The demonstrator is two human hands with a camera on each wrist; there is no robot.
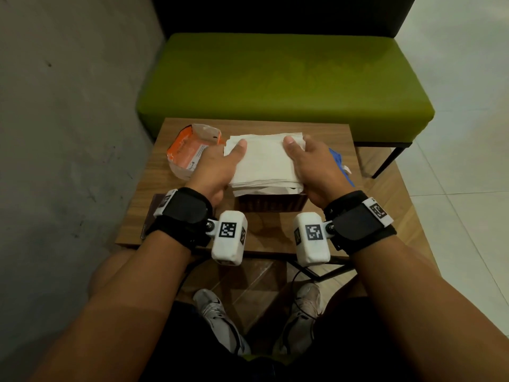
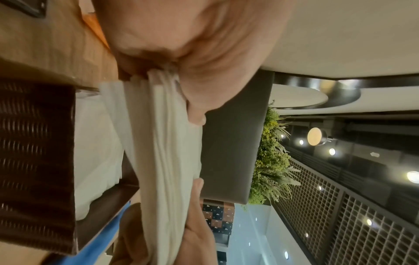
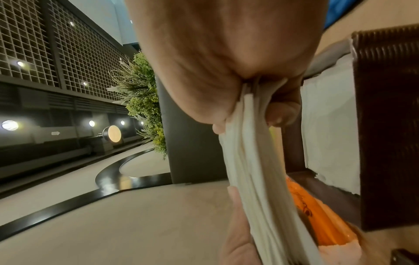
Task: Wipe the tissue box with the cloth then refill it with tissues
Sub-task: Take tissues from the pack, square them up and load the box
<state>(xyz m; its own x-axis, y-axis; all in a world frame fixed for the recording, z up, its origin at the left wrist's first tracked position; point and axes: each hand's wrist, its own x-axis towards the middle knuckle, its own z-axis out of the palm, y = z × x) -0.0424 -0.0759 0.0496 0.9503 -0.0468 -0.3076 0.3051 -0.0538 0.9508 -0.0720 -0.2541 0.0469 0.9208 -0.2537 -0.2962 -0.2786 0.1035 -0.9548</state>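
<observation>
A thick stack of white tissues (image 1: pixel 264 161) is held level just above the dark brown woven tissue box (image 1: pixel 271 206) on the small wooden table (image 1: pixel 325 133). My left hand (image 1: pixel 217 164) grips the stack's left edge, thumb on top. My right hand (image 1: pixel 311 164) grips its right edge the same way. In the left wrist view the tissues (image 2: pixel 167 161) are pinched between thumb and fingers, with the box (image 2: pixel 38 161) open and white tissue inside. The right wrist view shows the stack (image 3: pixel 254 161) beside the box (image 3: pixel 385 125). The blue cloth (image 1: pixel 340 164) lies behind my right hand, mostly hidden.
An orange and white tissue wrapper (image 1: pixel 190 150) lies open at the table's back left. A dark flat piece (image 1: pixel 153 213) rests at the table's front left under my left wrist. A green bench (image 1: pixel 275 84) stands behind the table, a grey wall (image 1: pixel 68 106) on the left.
</observation>
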